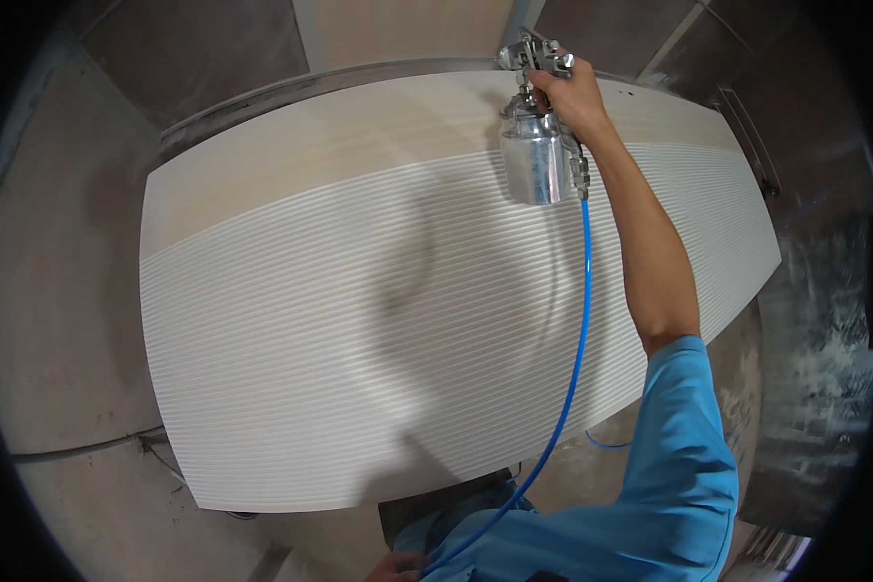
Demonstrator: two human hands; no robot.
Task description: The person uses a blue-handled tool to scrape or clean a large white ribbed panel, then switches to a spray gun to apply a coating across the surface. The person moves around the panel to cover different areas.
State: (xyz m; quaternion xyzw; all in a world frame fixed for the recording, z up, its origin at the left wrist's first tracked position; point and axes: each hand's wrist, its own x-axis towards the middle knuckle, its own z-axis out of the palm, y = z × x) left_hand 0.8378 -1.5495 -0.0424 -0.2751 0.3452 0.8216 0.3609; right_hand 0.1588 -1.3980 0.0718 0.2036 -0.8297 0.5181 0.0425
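- So your right hand (579, 97) has its fingers wrapped round the handle of a shiny silver metal spray gun (532, 131) with a cylindrical cup, held over the panel's far side, right of its middle.
- Your left hand (398, 566) is at the bottom edge, just beside the hose; can't tell if its fingers are clamped on it.
- The big off-white ribbed panel (291, 359) has fine parallel ridges, plus a smooth beige band (339, 145) along the far side.
- A smooth bright blue hose (584, 291) curves from the gun over your near edge.
- Edges: the gun's head is at the far one; plenty of ribbed surface stretches left of the cup, less to the right past your arm.
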